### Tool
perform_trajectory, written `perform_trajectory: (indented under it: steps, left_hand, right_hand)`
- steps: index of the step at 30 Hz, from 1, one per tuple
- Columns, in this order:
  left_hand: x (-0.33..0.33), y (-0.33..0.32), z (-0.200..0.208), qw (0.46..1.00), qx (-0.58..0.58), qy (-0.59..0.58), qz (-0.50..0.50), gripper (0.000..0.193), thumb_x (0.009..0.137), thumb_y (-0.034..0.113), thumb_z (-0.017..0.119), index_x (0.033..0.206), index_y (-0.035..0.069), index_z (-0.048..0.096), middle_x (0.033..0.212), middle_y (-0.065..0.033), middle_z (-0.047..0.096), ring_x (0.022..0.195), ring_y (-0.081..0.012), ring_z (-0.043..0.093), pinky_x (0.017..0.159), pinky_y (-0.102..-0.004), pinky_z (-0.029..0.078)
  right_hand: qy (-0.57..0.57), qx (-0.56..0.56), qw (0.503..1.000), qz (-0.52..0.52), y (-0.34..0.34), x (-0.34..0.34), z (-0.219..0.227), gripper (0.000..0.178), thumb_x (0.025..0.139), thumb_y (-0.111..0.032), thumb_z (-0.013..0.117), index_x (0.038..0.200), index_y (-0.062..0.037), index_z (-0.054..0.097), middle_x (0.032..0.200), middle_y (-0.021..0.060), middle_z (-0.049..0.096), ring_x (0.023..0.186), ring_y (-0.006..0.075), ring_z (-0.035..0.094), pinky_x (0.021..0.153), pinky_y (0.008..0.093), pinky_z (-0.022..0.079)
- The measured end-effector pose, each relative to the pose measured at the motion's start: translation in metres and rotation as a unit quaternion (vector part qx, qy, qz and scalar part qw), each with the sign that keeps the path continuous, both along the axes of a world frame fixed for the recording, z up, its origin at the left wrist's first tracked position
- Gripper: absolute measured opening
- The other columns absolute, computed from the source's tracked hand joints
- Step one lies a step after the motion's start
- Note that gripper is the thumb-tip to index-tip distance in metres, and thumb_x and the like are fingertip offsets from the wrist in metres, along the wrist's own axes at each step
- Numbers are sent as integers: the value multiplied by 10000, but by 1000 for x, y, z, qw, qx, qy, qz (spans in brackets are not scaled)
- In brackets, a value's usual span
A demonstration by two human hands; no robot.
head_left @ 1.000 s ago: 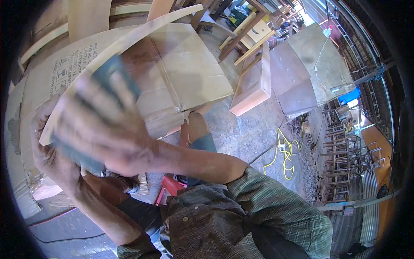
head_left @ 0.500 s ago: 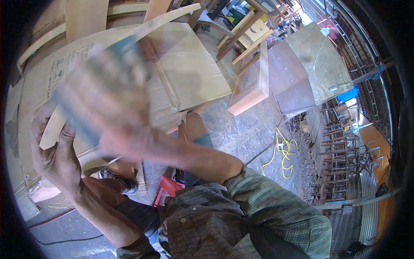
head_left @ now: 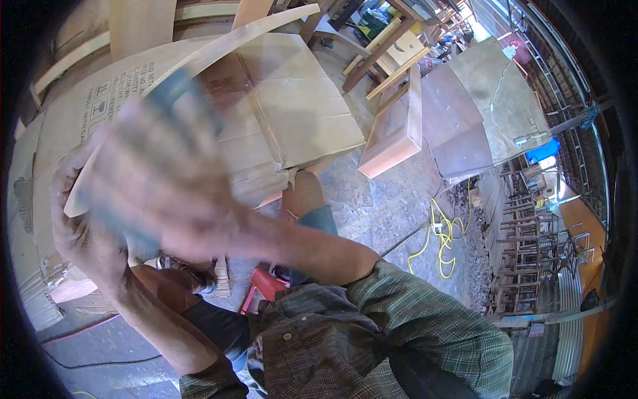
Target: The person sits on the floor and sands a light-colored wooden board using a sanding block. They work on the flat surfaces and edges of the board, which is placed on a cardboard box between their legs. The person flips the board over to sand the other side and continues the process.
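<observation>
A long pale wooden strip (head_left: 256, 28) runs slantwise from the lower left up toward the top middle. It looks curved, though the lens bends edges here too. My left hand (head_left: 90, 236) is closed around its near end, with the fingers on one side. Over the strip, just beyond that grip, my right hand (head_left: 176, 176) is smeared by motion. Pressed under its fingers is a dark green sheet of sandpaper (head_left: 174, 93), sticking out past the fingertips and below the palm. The hand and sheet hide the strip's middle.
A flattened cardboard sheet (head_left: 312, 100) covers the surface under the strip. To its right stands a wooden drawer-like frame (head_left: 392, 149). A yellow cord (head_left: 442, 243) lies coiled on the concrete floor, and a small red stool (head_left: 268, 284) is by my legs. Stacked wooden frames (head_left: 525, 246) line the right.
The whole view has shifted slightly. My right hand, still blurred, sits slightly lower over the strip with the sandpaper. My left hand keeps its grip on the near end.
</observation>
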State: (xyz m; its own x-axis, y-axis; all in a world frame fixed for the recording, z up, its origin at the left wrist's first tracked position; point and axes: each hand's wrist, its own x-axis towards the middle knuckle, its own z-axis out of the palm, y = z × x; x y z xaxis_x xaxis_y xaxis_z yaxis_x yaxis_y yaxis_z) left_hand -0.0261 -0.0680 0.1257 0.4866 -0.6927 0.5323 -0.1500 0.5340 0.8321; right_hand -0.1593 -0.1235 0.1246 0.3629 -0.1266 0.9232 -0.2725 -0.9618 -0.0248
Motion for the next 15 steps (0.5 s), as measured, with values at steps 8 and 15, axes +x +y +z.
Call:
perform_trajectory:
  steps: [8,15]
  left_hand:
    - [-7,-7,-1,994,-70,-78,28,340,776,34,698,1092,-39,595,1055,-133,624,982,-193,579,882,-303,451]
    - [-7,-10,-11,997,-41,-54,40,307,802,28,667,1094,-32,599,1078,-121,615,988,-197,575,876,-310,452]
  right_hand:
    - [15,-32,999,-27,1,-1,-5,366,786,-208,575,1129,-81,599,1296,194,465,1270,431,359,990,670,205]
    - [-21,49,996,-69,-20,-10,15,377,783,-228,606,1131,-84,584,1251,176,487,1239,378,401,1002,633,210]
